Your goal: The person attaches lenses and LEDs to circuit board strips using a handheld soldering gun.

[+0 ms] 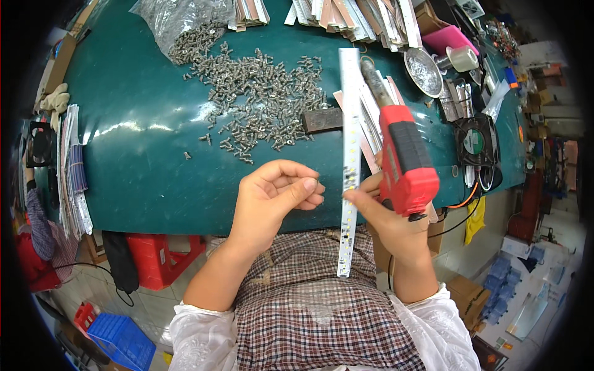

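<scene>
One left hand (271, 193), at frame centre, is pressing thumb and forefinger together; the right hand (396, 227) is pinching a white strip (351, 127).

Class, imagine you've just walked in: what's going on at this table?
A person's right hand holds a long white LED strip; a red-and-black gun-shaped tool appears to be in that hand too. The left hand is curled beside the strip; whether it pinches anything small is unclear. Loose screws lie spread across the green table.
</scene>
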`<state>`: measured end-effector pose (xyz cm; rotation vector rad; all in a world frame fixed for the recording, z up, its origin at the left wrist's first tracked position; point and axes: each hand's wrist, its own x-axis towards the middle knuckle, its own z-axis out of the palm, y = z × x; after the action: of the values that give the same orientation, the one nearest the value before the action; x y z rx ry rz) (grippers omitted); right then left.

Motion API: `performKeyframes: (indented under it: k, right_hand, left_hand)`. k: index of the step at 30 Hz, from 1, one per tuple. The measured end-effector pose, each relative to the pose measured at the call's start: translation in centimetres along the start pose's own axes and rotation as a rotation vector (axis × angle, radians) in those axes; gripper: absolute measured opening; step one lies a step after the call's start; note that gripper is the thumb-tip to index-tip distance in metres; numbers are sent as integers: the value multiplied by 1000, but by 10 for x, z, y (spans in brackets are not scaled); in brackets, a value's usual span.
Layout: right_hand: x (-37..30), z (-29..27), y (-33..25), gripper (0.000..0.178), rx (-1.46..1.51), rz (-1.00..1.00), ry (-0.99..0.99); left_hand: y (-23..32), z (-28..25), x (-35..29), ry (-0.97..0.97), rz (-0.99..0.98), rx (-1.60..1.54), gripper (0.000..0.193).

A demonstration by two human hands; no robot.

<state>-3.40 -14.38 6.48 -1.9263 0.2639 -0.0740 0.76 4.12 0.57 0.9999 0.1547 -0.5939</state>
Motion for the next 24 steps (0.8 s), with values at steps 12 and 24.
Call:
performKeyframes:
  k: [12,24]
  right_hand:
    - [-8,5,24,57,169,32,-56]
    - [-11,1,25,67,125,71,-106]
  left_hand:
    - [-2,8,-1,-51,-42,11,20]
    - [-7,7,2,-98,-20,103,18]
